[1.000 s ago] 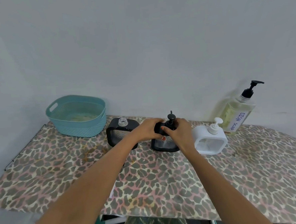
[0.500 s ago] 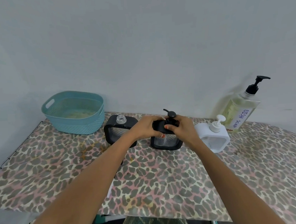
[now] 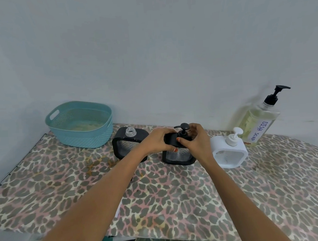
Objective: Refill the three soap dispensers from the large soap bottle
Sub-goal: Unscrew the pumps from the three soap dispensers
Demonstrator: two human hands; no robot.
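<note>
Three square dispensers stand in a row on the leopard-print table (image 3: 177, 197). The left black dispenser (image 3: 127, 150) has no pump; its clear threaded neck is bare. My left hand (image 3: 158, 141) grips the top of the middle black dispenser (image 3: 178, 156). My right hand (image 3: 196, 140) pinches the collar of its black pump (image 3: 183, 130), whose head points left. The white dispenser (image 3: 229, 152) stands to the right with its white pump on. The large soap bottle (image 3: 257, 124), labelled DISH SOAP, holds yellowish liquid and stands at the back right by the wall.
A teal plastic basket (image 3: 80, 125) sits at the back left against the wall (image 3: 150, 55). A yellowish stain marks the cloth in front of the left dispenser. The table's front edge runs below my forearms.
The black pump head has turned under my right hand, from pointing away to pointing left. Both hands stay on the middle dispenser. The view has shifted slightly.
</note>
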